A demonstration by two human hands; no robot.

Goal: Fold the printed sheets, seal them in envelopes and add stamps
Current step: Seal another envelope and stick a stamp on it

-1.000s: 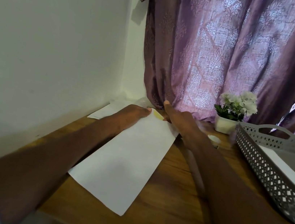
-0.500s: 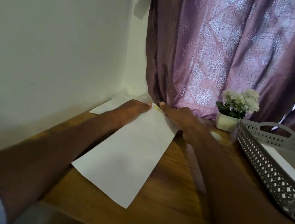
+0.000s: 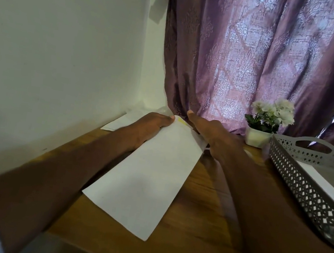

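A long white envelope (image 3: pixel 146 175) lies flat on the wooden table (image 3: pixel 197 227), running from near my body toward the curtain. A small yellow stamp (image 3: pixel 181 121) shows at its far end. My left hand (image 3: pixel 151 125) rests palm down on the far left corner, fingers flat on the paper. My right hand (image 3: pixel 208 132) lies flat along the far right edge, thumb stretched out beside the stamp. Neither hand grips anything that I can see.
More white papers (image 3: pixel 124 120) lie by the wall behind my left hand. A grey perforated tray (image 3: pixel 296 176) holding white sheets stands at the right. A small white pot of flowers (image 3: pixel 267 123) sits before the purple curtain (image 3: pixel 257 59).
Both hands have stayed pressed on the envelope's far end. The view has shifted slightly; my right thumb has slid a little along the far edge.
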